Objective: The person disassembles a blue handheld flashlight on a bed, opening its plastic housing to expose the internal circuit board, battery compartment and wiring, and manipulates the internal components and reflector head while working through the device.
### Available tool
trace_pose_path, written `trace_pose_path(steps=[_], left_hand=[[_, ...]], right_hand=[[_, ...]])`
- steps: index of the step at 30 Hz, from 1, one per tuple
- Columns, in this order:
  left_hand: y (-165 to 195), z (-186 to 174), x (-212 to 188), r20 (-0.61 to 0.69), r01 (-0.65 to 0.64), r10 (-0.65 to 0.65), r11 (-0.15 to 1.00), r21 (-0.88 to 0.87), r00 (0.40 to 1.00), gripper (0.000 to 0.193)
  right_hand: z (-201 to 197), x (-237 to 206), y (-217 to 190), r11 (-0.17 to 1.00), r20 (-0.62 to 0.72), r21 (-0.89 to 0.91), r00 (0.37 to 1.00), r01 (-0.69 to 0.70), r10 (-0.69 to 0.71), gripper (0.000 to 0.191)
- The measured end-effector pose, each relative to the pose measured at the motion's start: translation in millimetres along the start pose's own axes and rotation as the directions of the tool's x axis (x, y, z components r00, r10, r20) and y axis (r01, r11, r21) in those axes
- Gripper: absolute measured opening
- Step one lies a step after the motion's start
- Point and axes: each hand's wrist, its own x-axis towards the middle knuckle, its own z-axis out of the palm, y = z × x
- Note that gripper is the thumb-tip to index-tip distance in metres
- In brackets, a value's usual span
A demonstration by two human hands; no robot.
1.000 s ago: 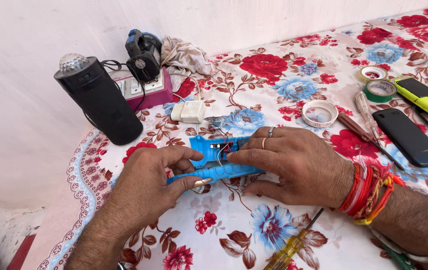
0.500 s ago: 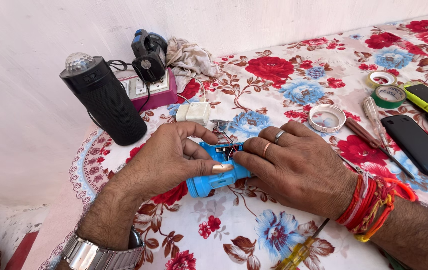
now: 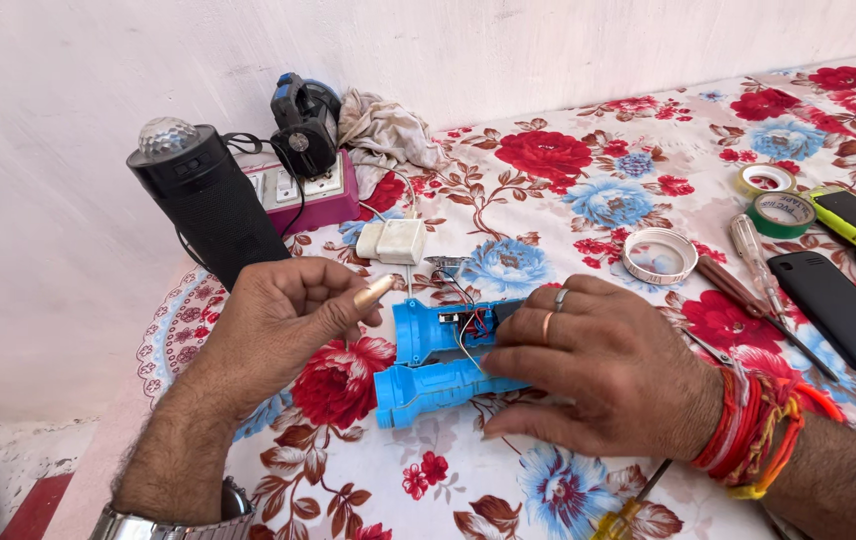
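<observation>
Torch halves lie on the cloth; speaker behind-left; phones right.

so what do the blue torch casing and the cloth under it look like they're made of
The blue torch casing looks like moulded plastic: even bright colour, smooth semi-matte surface, rounded ribbed head end. It lies split open with thin wires showing inside, under the right hand. The floral cloth looks like printed woven fabric, matte, though a coated sheet can't be ruled out. The left hand is lifted off the casing.

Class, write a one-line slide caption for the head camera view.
Right hand steadies an opened blue torch on a floral tablecloth; left hand lifted beside it.
</observation>
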Motion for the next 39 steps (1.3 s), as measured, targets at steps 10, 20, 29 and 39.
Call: trace_pose_path(steps=[10, 20, 29, 39], left_hand=[[-17.8, 9.9, 1.9, 0.117, 0.090, -0.117, 0.973, 0.212, 0.986, 0.059], [-13.3, 20.6, 5.6, 0.095, 0.160, -0.190, 0.952, 0.262, 0.977, 0.044], [-29.3, 31.9, 12.6, -0.008, 0.091, -0.091, 0.970, 0.223, 0.996, 0.027], [-35.8, 35.7, 17.4, -0.030, 0.084, -0.086, 0.995, -0.058, 0.996, 0.032]], right_hand=[[18.5, 34.0, 55.6, 0.732, 0.180, -0.117, 0.710, -0.672, 0.681, 0.036], [54.0, 64.7, 80.9, 0.664, 0.411, 0.009, 0.608, -0.747, 0.679, 0.027], [39.3, 57.3, 65.2, 0.915, 0.118, 0.179, 0.932, -0.361, 0.344, 0.012], [16.9, 59.3, 36.7, 0.752, 0.248, 0.442, 0.872, -0.489, 0.421, 0.014]])
